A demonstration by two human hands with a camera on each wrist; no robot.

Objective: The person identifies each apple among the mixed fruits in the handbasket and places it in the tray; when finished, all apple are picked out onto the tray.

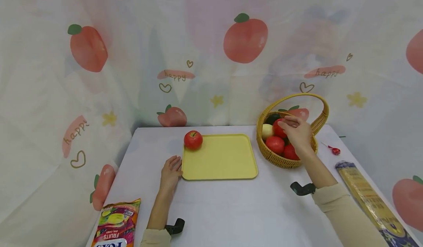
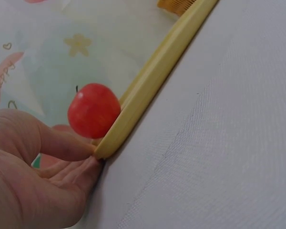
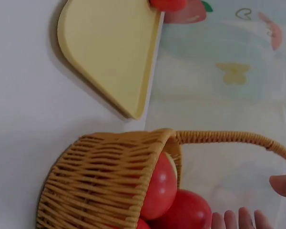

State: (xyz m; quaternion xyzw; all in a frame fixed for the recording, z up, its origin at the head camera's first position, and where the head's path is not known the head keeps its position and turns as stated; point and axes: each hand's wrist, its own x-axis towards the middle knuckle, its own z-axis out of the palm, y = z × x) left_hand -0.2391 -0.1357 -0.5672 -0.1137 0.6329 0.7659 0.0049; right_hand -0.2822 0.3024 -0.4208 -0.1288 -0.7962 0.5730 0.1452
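A yellow tray point(image 1: 219, 158) lies on the table, with a red apple point(image 1: 193, 140) at its far left corner. My left hand point(image 1: 170, 173) holds the tray's left edge; in the left wrist view the thumb point(image 2: 78, 149) meets the rim with the other fingers below it. My right hand point(image 1: 299, 131) reaches over the wicker basket point(image 1: 277, 161), its fingers close to a red apple point(image 1: 279, 127) inside. In the right wrist view the fingertips point(image 3: 245, 217) and thumb are spread apart beside the red fruit point(image 3: 188, 210), with nothing between them.
Other red fruits point(image 1: 275, 145), a pale round one point(image 1: 267, 131) and a dark green one share the basket, whose tall handle point(image 1: 292, 98) arches over them. A lollipop point(image 1: 335, 150) and a long noodle-like packet point(image 1: 373, 203) lie right; a candy bag point(image 1: 115, 225) lies front left. A printed curtain hangs behind.
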